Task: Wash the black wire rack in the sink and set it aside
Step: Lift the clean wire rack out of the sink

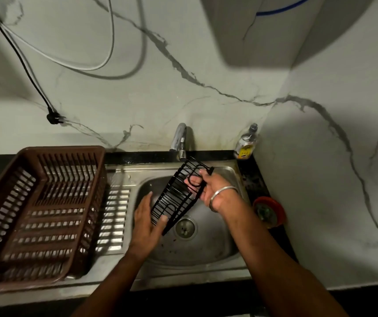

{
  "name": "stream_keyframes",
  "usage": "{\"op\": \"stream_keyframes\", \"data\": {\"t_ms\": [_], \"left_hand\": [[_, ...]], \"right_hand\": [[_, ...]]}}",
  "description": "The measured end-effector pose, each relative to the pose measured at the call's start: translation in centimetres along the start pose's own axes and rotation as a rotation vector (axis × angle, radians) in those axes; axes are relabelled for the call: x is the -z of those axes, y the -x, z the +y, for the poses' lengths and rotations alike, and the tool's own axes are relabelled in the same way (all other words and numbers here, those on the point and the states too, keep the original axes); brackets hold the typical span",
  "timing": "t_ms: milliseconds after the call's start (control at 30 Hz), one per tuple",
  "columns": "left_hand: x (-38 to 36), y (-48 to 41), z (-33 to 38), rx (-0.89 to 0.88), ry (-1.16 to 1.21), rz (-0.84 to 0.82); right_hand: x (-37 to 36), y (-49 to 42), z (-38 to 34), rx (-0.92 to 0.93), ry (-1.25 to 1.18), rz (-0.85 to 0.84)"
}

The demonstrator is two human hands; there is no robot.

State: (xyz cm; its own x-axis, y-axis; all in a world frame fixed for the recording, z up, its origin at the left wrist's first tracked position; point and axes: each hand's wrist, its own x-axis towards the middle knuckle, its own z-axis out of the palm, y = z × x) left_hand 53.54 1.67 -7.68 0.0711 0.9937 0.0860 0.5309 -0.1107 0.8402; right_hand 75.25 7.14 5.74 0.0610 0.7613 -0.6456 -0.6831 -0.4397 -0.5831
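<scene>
Head view, looking down: a black wire rack is held tilted above the basin of a steel sink, its upper end just under the tap and its lower end over the drain. The rack is long and narrow, made of thin parallel wires with a looped hook at each end. The right hand curls its fingers around the upper end. The left hand, fingers straight, rests flat against the lower end. A brown dish basket sits left of the sink.
</scene>
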Motion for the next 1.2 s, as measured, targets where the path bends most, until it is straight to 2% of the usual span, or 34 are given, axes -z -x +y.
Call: {"op": "stream_keyframes", "data": {"t_ms": [100, 200, 367, 467, 700, 867, 1033, 1133, 1200], "left_hand": [[0.8, -0.6, -0.3, 0.266, 0.32, 0.066], [2.3, -1.7, 0.4, 0.562, 0.737, -0.011], [4.7, -3.3, 1.7, 0.656, 0.977, -0.14], [5.5, -3.8, 2.6, 0.581, 0.987, -0.126], [6.7, -4.2, 4.5, 0.419, 0.878, -0.034], [7.5, -3.9, 6.5, 0.367, 0.792, 0.069], [7.5, -2.6, 8.5, 0.345, 0.695, 0.086], [8.2, -3.1, 10.5, 0.374, 0.65, 0.094], [9.4, -4.1, 12.4, 0.325, 0.638, 0.133]], "right_hand": [[1.0, 0.5, -0.1, 0.071, 0.027, -0.006], [1.7, 1.2, -0.1, 0.145, 0.013, -0.008], [2.8, 1.4, 0.2, 0.184, -0.066, 0.006], [3.7, 1.2, 0.2, 0.188, -0.103, 0.037], [4.9, 0.7, -0.3, 0.236, 0.227, 0.176], [4.8, 1.0, -0.1, 0.243, 0.312, 0.203], [5.3, 0.8, 0.1, 0.274, 0.31, 0.172], [4.9, 0.7, -2.0, 0.222, 0.346, 0.165], [3.7, 0.5, -4.7, 0.231, 0.354, 0.16]]}}
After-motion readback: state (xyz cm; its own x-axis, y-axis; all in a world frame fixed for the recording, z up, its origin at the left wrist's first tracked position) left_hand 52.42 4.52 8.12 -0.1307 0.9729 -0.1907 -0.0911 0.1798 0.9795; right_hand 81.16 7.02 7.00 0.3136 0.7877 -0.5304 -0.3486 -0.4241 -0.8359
